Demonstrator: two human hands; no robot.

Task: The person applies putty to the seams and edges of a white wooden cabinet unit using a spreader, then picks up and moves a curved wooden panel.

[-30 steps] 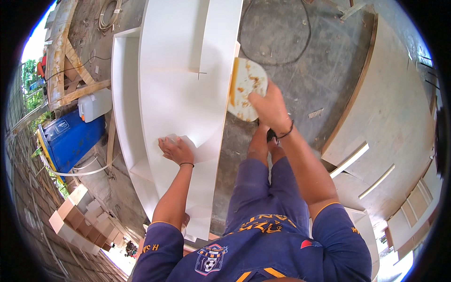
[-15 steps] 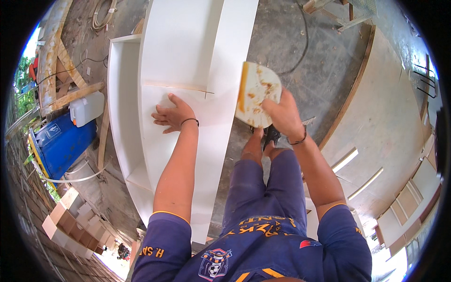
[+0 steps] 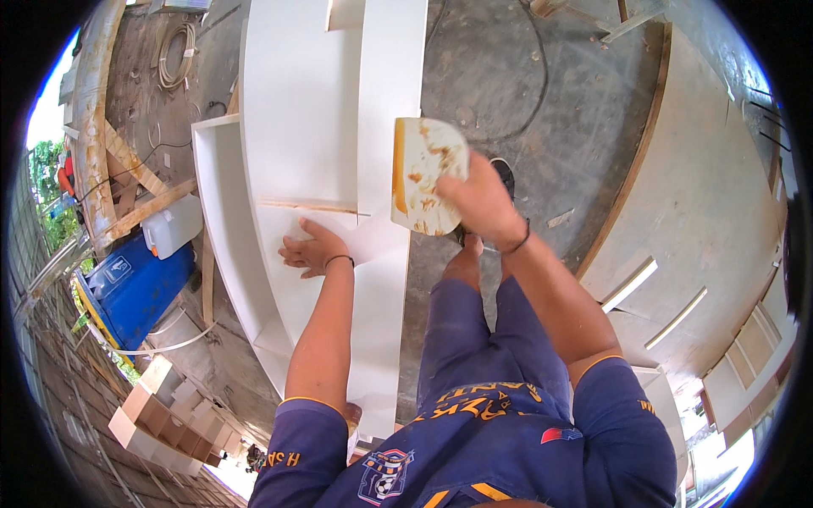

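Observation:
A long white cabinet [image 3: 301, 102] lies in front of me, with a thin brownish joint line [image 3: 309, 206] across its top. My left hand [image 3: 315, 252] rests on the white surface just below that line, fingers spread, holding nothing. In my right hand [image 3: 484, 201] is a flat, whitish spreader [image 3: 421, 165] with a rounded corner, smeared with yellow-brown paste. A thicker yellow band of paste runs along its left edge. The thumb presses on its face; the other fingers are mostly hidden behind it. The spreader appears above the cabinet's right edge; whether it touches, I cannot tell.
A large board [image 3: 677, 186] with pale strips [image 3: 629, 284] on it lies to the right. At the left are a blue bin [image 3: 140, 284], a white jerrycan [image 3: 174, 226], timber pieces [image 3: 148, 212] and a coiled cable [image 3: 176, 55]. A dark cable [image 3: 542, 85] crosses the concrete floor.
My right hand has brought the spreader leftward, over the cabinet's right edge. My left hand stays spread on the cabinet, close to the joint line. My view and legs have shifted somewhat.

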